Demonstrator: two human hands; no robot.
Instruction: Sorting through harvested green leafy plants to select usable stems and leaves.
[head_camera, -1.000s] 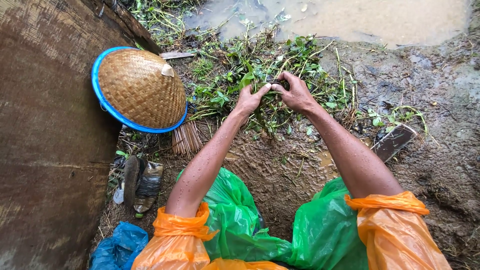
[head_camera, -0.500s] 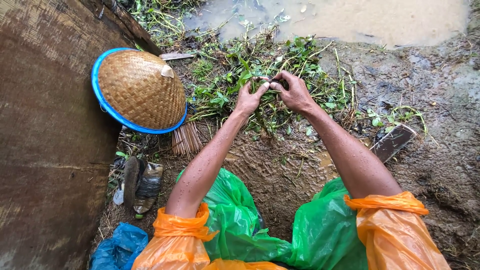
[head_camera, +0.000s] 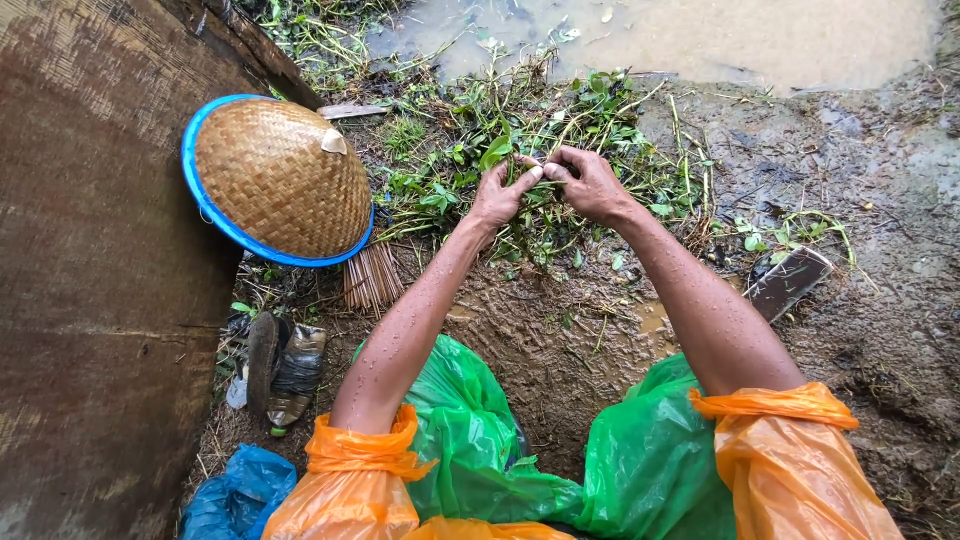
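A heap of green leafy stems (head_camera: 570, 120) lies on wet mud ahead of me. Over it, my left hand (head_camera: 500, 195) and my right hand (head_camera: 590, 185) meet fingertip to fingertip, both pinching a thin green stem (head_camera: 541, 172) from the heap. My forearms are wet, with orange plastic sleeves pushed up to the elbows and green plastic over my knees.
A woven conical hat with a blue rim (head_camera: 275, 180) leans on a rusty brown wall (head_camera: 90, 300) at the left. A bundle of thin sticks (head_camera: 372, 278) lies below the hat. Muddy water (head_camera: 700, 35) pools beyond the plants. A dark flat blade (head_camera: 788, 282) lies in the mud at right.
Both hands have stayed over the heap, fingers working slightly at the stem between them. Nothing else has moved.
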